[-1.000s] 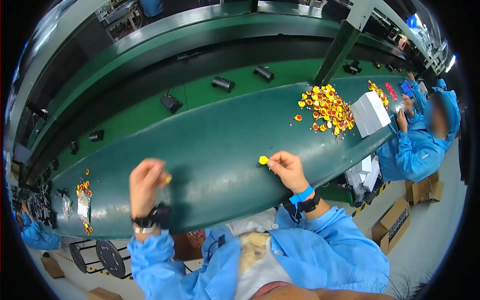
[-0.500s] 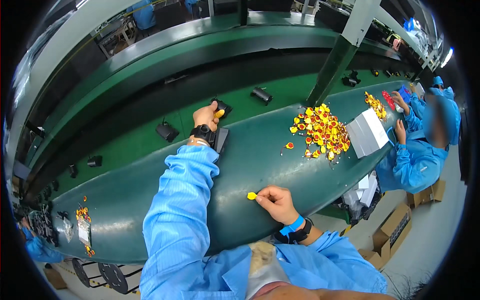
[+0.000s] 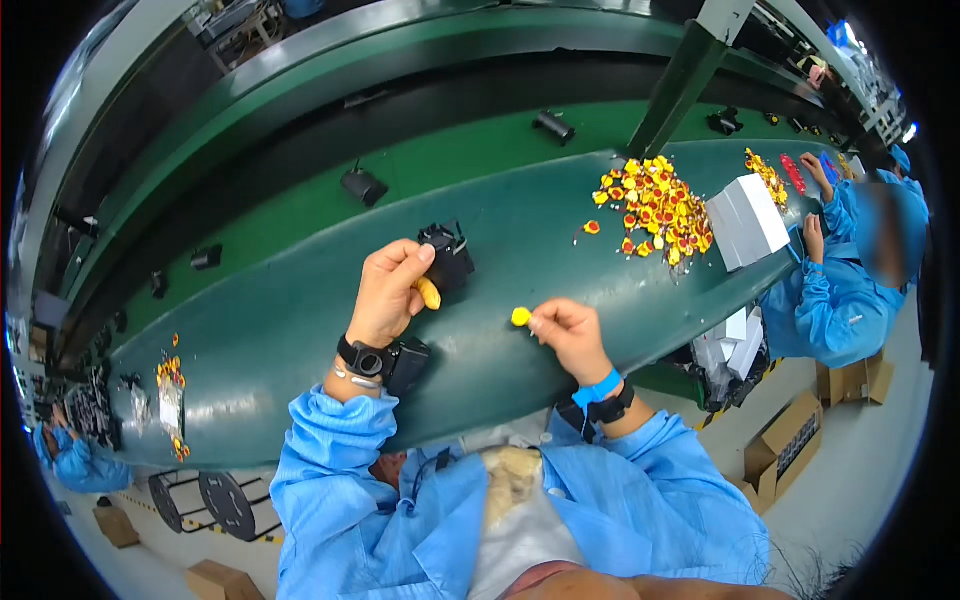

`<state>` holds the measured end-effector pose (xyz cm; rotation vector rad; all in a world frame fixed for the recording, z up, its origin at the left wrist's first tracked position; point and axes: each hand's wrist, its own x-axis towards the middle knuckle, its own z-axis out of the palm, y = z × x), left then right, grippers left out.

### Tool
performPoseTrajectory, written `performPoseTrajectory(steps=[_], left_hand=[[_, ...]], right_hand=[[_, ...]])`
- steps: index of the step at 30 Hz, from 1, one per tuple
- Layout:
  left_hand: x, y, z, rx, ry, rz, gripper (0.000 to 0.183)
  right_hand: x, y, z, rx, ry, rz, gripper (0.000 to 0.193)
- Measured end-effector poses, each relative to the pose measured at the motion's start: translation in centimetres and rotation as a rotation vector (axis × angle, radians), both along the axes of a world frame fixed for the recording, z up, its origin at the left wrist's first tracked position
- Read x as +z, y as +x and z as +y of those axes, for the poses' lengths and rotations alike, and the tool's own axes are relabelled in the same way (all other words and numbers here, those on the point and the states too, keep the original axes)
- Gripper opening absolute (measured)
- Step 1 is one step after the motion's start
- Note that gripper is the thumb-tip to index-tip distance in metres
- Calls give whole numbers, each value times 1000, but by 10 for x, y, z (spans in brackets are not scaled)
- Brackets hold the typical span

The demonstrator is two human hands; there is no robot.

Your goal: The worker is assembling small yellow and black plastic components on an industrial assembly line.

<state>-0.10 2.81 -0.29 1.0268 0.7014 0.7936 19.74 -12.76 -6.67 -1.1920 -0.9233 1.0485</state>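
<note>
Over the green table, my left hand (image 3: 392, 290) pinches a black plastic housing (image 3: 452, 262) between thumb and fingers. A yellow cover sits on one of its fingers. My right hand (image 3: 572, 338) is closed in a pinch on a small yellow hexagonal piece (image 3: 520, 317), held to the right of the housing and apart from it. A black boxy device (image 3: 406, 366) sits at my left wrist, beside a dark watch. Farther right lies a large pile of small yellow and red parts (image 3: 660, 208) with short wires.
Beyond the table (image 3: 480, 350) runs a green belt with spaced black housings (image 3: 363, 186). A green post (image 3: 680, 90) rises behind the pile. A white box (image 3: 747, 222) stands right of it, near a co-worker (image 3: 840, 270) in blue. Cardboard boxes (image 3: 785, 450) and stools (image 3: 225, 505) are on the floor.
My left hand has come back from the belt toward me, bringing a black housing over the table. My right hand has moved slightly up and right, still pinching the yellow piece.
</note>
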Motion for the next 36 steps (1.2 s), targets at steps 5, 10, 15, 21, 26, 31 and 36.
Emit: performPoseTrajectory(steps=[5,10,15,21,26,31,36], left_hand=[[-23,-38,-52,-9,4,161,17],[-28,-52,-90,-99,-38,255,13],[-49,-51,-112,-24,-116,36,7],[-55,-48,-123,16,-79,-29,8],[-58,-45,-128,24,-35,-45,10],[-63,-43,-129,48,30,-98,14],[-62,-43,-128,52,8,-95,14]], right_hand=[[5,1,-8,-31,71,125,5],[29,-24,-27,10,-11,168,5],[40,-41,-37,180,-130,151,6],[43,-58,-35,206,-193,71,7],[37,-68,-29,110,-193,17,9],[37,-71,-26,107,-214,9,9],[35,-71,-23,139,-251,2,9]])
